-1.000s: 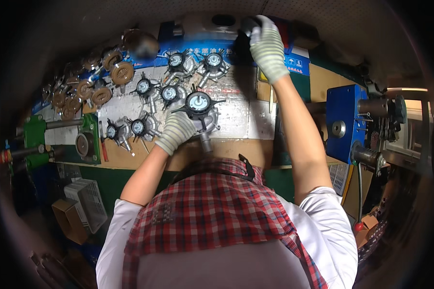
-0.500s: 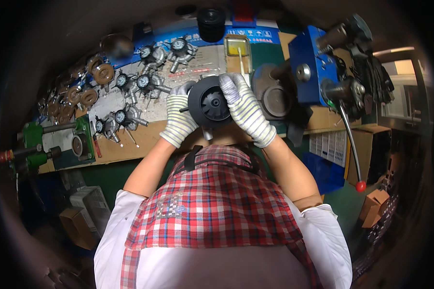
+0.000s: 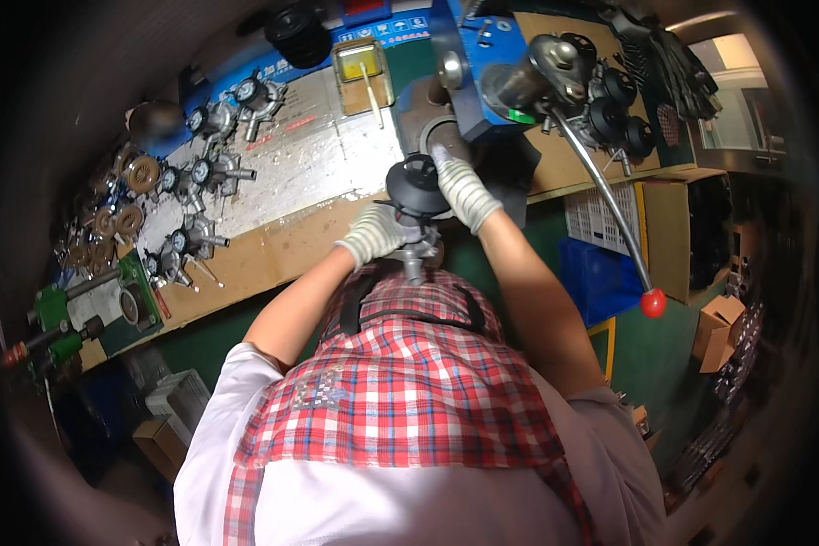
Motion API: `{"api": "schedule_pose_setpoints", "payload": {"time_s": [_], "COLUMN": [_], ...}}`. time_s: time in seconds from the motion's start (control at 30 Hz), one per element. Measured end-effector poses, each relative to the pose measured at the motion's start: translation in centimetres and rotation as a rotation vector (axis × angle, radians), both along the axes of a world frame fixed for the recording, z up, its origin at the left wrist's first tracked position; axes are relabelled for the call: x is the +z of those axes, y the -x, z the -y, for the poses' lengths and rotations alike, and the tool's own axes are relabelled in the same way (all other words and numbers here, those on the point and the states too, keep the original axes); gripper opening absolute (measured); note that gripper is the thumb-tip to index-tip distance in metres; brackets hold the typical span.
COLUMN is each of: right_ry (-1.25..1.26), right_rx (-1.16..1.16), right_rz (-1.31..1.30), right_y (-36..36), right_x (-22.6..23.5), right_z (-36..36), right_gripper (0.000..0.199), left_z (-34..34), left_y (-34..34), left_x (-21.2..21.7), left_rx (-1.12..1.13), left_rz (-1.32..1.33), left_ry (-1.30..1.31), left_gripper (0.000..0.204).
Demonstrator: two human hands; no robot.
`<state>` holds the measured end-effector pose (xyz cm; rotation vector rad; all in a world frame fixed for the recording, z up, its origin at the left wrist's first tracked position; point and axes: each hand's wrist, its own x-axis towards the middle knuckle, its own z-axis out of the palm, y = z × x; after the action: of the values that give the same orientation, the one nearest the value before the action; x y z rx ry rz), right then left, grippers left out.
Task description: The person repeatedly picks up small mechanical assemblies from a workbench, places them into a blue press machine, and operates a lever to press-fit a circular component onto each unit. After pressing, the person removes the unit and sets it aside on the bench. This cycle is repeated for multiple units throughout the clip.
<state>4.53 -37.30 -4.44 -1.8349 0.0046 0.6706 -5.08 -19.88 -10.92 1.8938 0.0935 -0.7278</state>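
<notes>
Both hands, in striped knit gloves, hold a pump in front of my apron, at the bench's near edge. Its black finned wheel (image 3: 415,188) is on top, tilted, and its grey metal body (image 3: 416,259) with a pipe stub points down toward me. My left hand (image 3: 375,233) is closed around the metal body from the left. My right hand (image 3: 467,193) grips the wheel's right rim, partly hiding it. Just beyond the pump is the round steel base (image 3: 441,135) of a blue lever press (image 3: 482,73).
Several similar metal pumps (image 3: 214,170) without black wheels stand at the left, beside brown rings (image 3: 141,173). A tray of yellow grease (image 3: 362,68) with a brush lies ahead. The press lever's red knob (image 3: 653,303) hangs at the right. A green clamp fixture (image 3: 136,291) sits at left.
The view has turned right, bringing the press closer to the middle. The pump has tipped so the wheel's vanes face away from me. My left hand has moved down to the metal body.
</notes>
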Motion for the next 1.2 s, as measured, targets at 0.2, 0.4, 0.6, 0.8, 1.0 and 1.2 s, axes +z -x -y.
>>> {"api": "schedule_pose_setpoints", "payload": {"time_s": [0.2,0.4,0.6,0.8,1.0,1.2], "right_ry": [1.234,0.775,0.791,0.993,0.850,1.002], "right_rx": [0.909,0.451,0.364,0.433,0.318,0.699], "right_rz": [1.158,0.509,0.418,0.547,0.758,0.862], "right_y": [-8.3,-10.3,-9.3,-8.6,-8.6,-10.1], "right_x": [-10.9,-5.7,-3.0,-2.8,-3.1,0.6], "right_z": [11.9,9.9,6.9,5.6,4.8,7.3], "right_gripper": [0.042,0.045,0.055,0.055,0.045,0.047], "left_z": [6.8,8.0,8.5,6.5,5.2,7.5], "left_y": [-6.4,-12.5,-14.9,-13.0,-10.8,-13.2], "left_x": [7.6,2.5,1.4,-0.1,5.3,5.6], "left_rx": [-0.027,0.187,0.229,0.172,0.188,0.214], "left_rz": [0.024,0.677,0.964,0.791,0.746,0.805], "left_ry": [-0.178,-0.344,-0.248,-0.272,-0.351,-0.418], "left_gripper": [0.045,0.086,0.049,0.079,0.117,0.098]}}
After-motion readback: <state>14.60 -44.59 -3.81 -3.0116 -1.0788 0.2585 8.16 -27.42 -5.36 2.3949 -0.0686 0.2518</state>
